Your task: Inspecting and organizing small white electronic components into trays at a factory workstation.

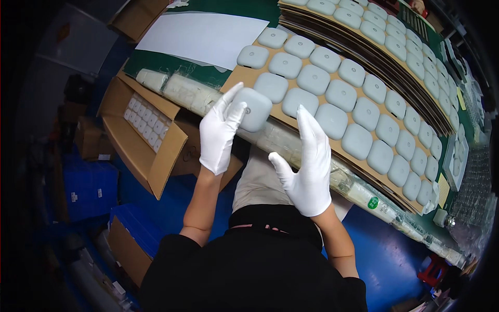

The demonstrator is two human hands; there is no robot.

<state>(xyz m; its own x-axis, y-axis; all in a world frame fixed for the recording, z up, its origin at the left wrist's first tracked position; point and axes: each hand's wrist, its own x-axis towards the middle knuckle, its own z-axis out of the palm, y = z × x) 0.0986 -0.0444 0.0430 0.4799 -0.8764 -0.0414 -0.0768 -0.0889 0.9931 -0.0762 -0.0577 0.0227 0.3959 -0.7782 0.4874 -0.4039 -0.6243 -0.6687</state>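
Note:
Both hands wear white gloves. Between the thumb and fingers of my left hand [219, 132] is a light grey, rounded-square plastic cover [253, 110], held just off the table's near edge. My right hand [310, 166] is empty, its thumb spread away from the stretched fingers, and its fingertips come up to the front row of similar covers. Those grey covers [313, 79] lie in rows on a brown cardboard sheet [240, 78], which tops a stack of sheets. A bare patch of cardboard shows at the sheet's left end.
Beyond stands a taller stack of cardboard layers [358, 49] with more covers. White paper [200, 39] lies on the green table [138, 61]. At the left, an open carton [171, 156] holds more covers. Clear plastic wraps the table's front edge [291, 148]. A red stool [432, 270] stands lower right.

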